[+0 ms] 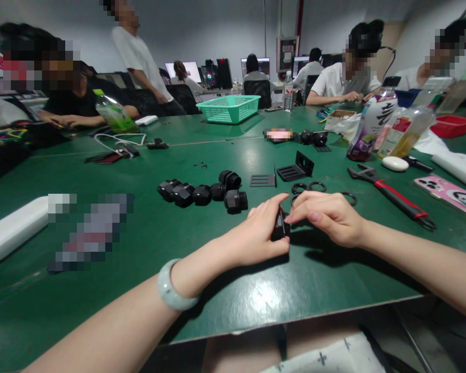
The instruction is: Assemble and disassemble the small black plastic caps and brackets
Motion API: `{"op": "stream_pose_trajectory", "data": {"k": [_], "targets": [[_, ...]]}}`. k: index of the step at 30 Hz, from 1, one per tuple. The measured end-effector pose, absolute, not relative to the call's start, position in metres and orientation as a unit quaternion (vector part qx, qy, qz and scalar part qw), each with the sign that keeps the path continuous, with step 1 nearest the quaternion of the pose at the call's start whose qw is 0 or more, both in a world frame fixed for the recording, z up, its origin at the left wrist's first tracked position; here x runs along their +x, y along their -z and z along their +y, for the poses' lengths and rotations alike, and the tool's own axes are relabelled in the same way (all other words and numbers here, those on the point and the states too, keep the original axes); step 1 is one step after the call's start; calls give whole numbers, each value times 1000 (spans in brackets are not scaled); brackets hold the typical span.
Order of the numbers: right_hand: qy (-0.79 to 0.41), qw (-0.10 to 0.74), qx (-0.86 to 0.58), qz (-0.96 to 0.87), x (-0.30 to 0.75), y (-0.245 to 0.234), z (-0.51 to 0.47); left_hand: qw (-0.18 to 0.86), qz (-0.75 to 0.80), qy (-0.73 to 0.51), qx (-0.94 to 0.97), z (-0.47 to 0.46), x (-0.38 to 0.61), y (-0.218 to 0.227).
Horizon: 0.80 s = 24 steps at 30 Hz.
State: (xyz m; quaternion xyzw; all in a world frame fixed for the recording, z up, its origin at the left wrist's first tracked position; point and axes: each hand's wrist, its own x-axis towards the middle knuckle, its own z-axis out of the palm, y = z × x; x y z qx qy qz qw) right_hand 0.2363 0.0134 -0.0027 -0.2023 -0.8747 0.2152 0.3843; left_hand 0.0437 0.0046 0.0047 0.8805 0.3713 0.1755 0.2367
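My left hand [262, 230] and my right hand [326, 215] meet over a small black plastic part [280, 228] near the front of the green table [225, 290]. Both hands have their fingers curled round it, the left gripping from the left side, the right pinching from the right. Most of the part is hidden between the fingers. A pale jade bangle [171, 287] sits on my left wrist. Just behind the hands lie black rubber rings [308, 186]. A cluster of black screw-cap fittings [205, 191] lies to the left of them.
Black slotted brackets [295, 168] lie behind the rings. A red-handled adjustable wrench [392, 194], a pink phone [448, 194], bottles [373, 129] and a white oval object [395, 163] are at the right. A teal basket [229, 109] stands far back. Other people sit round the table.
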Motion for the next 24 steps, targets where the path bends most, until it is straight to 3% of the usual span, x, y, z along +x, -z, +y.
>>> {"op": "stream_pose_trajectory", "data": {"k": [16,24], "targets": [[-201,331,-285,-877,234,8,23,235,376,-174,879,3,44,-6],[-197,393,-195,-877,238,2,16,241,355,-164,888,7,41,-7]]}}
